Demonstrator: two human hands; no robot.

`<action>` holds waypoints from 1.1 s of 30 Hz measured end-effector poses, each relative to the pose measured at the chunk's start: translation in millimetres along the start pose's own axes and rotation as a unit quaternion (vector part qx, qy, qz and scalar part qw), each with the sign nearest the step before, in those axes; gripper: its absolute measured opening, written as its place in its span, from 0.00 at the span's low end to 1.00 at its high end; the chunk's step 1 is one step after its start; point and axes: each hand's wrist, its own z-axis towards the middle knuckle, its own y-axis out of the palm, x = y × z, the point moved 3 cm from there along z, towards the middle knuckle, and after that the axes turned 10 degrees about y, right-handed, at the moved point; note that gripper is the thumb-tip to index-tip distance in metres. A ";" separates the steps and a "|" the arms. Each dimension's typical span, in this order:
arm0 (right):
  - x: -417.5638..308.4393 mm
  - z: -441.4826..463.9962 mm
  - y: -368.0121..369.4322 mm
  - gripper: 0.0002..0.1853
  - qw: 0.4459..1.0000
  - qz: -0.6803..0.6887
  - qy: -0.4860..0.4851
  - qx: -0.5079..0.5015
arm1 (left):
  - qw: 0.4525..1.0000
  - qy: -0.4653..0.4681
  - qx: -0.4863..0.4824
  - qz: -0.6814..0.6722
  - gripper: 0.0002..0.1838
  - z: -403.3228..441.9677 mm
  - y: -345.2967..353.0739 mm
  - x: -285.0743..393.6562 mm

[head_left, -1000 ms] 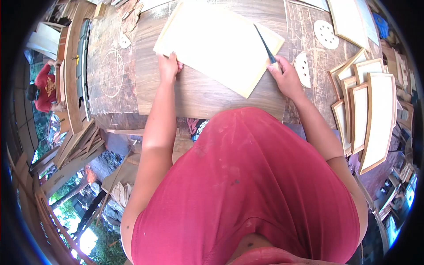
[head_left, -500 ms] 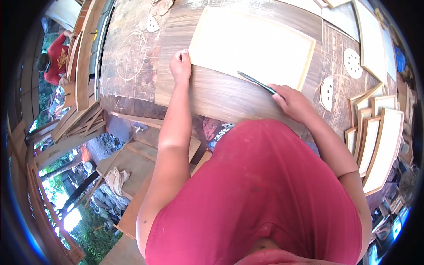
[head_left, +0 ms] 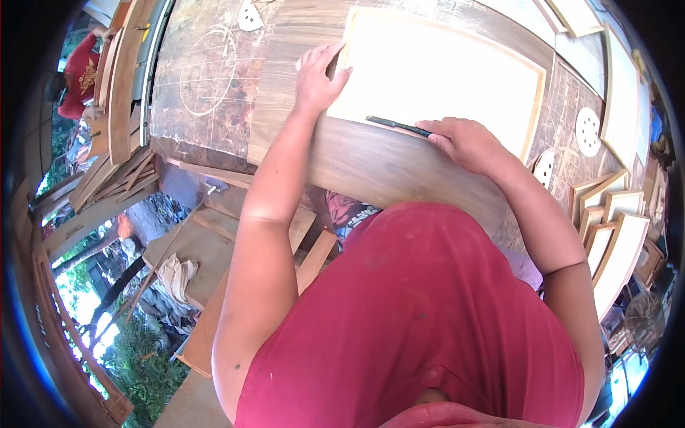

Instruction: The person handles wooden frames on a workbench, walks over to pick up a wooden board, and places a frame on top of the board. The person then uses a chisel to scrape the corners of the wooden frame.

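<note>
A white rectangular panel (head_left: pixel 435 82) with a pale wooden rim lies on a wood-grain board (head_left: pixel 399 162). My left hand (head_left: pixel 318 80) holds the panel's left edge, with the thumb over the rim and a gap between thumb and index finger. In my right hand (head_left: pixel 467 143) is a slim dark file-like tool (head_left: pixel 392 125); its exact kind is unclear. The tool lies nearly along the panel's front edge, its tip pointing left. My right fingers wrap its handle, and the index finger stretches along the top.
Perforated white sanding discs (head_left: pixel 588 132) lie on the scratched worktable (head_left: pixel 207 78). Small framed panels (head_left: pixel 619 239) are stacked at the right, with larger ones (head_left: pixel 619 93) behind. Another person in a red shirt (head_left: pixel 78 75) is at far left beside long boards (head_left: pixel 128 78).
My left hand has moved up the panel's left edge, its thumb now spread. The tool has turned from a steep slant to nearly parallel with the front edge. The view has shifted slightly.
</note>
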 end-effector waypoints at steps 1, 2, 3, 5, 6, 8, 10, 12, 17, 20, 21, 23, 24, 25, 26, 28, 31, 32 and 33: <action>-1.6 4.4 -0.1 0.19 1.000 0.002 0.004 -0.016 | 1.000 -0.002 -0.002 -0.001 0.25 0.0 2.3 -2.9; -3.8 9.5 -0.2 0.19 0.999 0.004 0.007 -0.031 | 1.000 0.008 -0.006 -0.006 0.25 0.1 3.9 -4.7; -7.7 15.2 -1.1 0.19 0.999 0.005 0.008 -0.034 | 1.000 0.017 -0.009 -0.010 0.25 0.8 4.0 -5.4; -16.1 24.8 0.5 0.19 0.998 0.000 0.010 -0.060 | 1.000 0.005 -0.017 -0.016 0.25 -1.2 5.6 -7.0; -17.7 28.4 1.7 0.19 0.998 -0.003 0.014 -0.066 | 1.000 -0.005 -0.022 -0.020 0.25 -1.1 7.2 -6.5; -20.9 35.3 2.2 0.19 0.999 0.004 -0.008 -0.052 | 1.000 -0.005 -0.021 -0.018 0.24 -1.6 9.5 -8.1; -11.5 33.5 -3.2 0.19 0.999 -0.003 -0.015 -0.052 | 1.000 -0.003 -0.022 -0.010 0.24 -1.6 8.1 -10.4; -14.3 33.8 -8.9 0.19 0.998 -0.008 -0.028 -0.052 | 1.000 -0.007 -0.025 -0.003 0.23 -2.5 9.1 -9.5; -15.2 36.6 6.2 0.18 0.999 0.012 -0.031 -0.028 | 1.000 -0.006 -0.027 -0.002 0.23 -2.8 9.1 -9.3; -15.3 34.3 -2.9 0.18 0.998 -0.010 0.002 -0.059 | 0.999 -0.011 -0.033 0.006 0.23 -1.8 8.5 -8.3; -14.8 35.5 -5.4 0.18 0.998 -0.010 -0.001 -0.060 | 0.999 -0.010 -0.036 0.008 0.23 -1.6 8.8 -8.8; -13.9 36.8 -6.1 0.18 0.998 -0.005 -0.002 -0.065 | 0.999 -0.010 -0.030 0.007 0.23 -1.2 9.0 -10.2; -15.6 37.2 -1.7 0.18 0.998 -0.002 -0.001 -0.068 | 1.000 -0.008 -0.025 0.002 0.23 -2.4 9.5 -8.8; -19.0 40.3 2.5 0.18 0.999 0.010 -0.010 -0.052 | 1.000 -0.009 -0.027 0.003 0.23 -3.6 9.4 -7.3; -21.3 44.8 2.6 0.18 0.999 0.020 -0.021 -0.033 | 0.999 -0.014 -0.032 0.000 0.22 -2.7 9.1 -7.5; -20.4 44.8 -1.7 0.18 0.999 0.014 -0.023 -0.040 | 0.999 -0.019 -0.037 0.000 0.22 -1.4 7.8 -8.6; -13.8 41.3 -8.0 0.18 0.998 0.000 -0.007 -0.065 | 0.999 -0.019 -0.036 0.009 0.22 -1.0 8.7 -8.3; -12.5 41.4 -7.3 0.18 0.997 -0.008 0.008 -0.081 | 0.999 -0.019 -0.036 0.008 0.22 -1.1 8.4 -8.5; -15.3 42.4 -3.4 0.18 0.997 -0.005 0.009 -0.081 | 0.999 -0.017 -0.037 0.005 0.23 -2.0 8.5 -8.0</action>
